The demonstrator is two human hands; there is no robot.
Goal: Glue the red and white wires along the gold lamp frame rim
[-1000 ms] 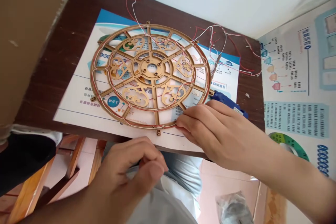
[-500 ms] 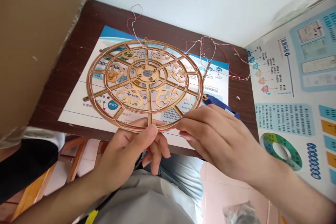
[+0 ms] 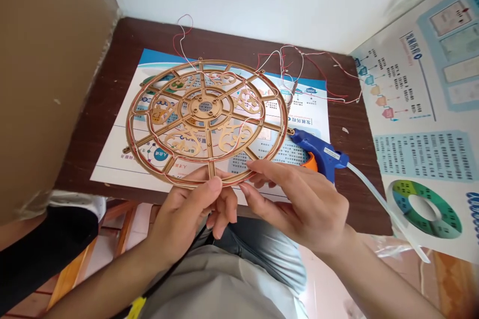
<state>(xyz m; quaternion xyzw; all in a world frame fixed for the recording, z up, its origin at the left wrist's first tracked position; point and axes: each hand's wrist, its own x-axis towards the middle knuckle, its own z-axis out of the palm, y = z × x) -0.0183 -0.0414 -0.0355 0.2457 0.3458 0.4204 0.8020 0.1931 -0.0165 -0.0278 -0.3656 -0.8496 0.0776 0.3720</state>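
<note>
A round gold-brown openwork frame (image 3: pixel 209 145), wheel-like with spokes and scrollwork, is held tilted over the table. My left hand (image 3: pixel 194 209) grips its near rim, thumb on top at a spoke and fingers beneath. My right hand (image 3: pixel 299 199) is closed at the near right rim, forefinger above and thumb below; whether it pinches only the rim or also the wire there I cannot tell. Thin red and white wires (image 3: pixel 239 135) run along the rings. Beyond my right hand lies a blue glue gun (image 3: pixel 314 145) with an orange trigger and a clear glue stick at its back.
A printed sheet (image 3: pixel 116 159) lies under the frame on the dark brown table (image 3: pixel 90 124). Loose wires (image 3: pixel 303 67) trail at the back right. White wall behind, a brown panel (image 3: pixel 48 60) at left, a printed poster (image 3: pixel 415 124) at right. Another person's dark-clothed limb (image 3: pixel 48 254) shows lower left.
My right hand has shifted left along the rim, its thumb now showing below. The view has moved, and more of the glue gun is visible. My left hand keeps its hold.
</note>
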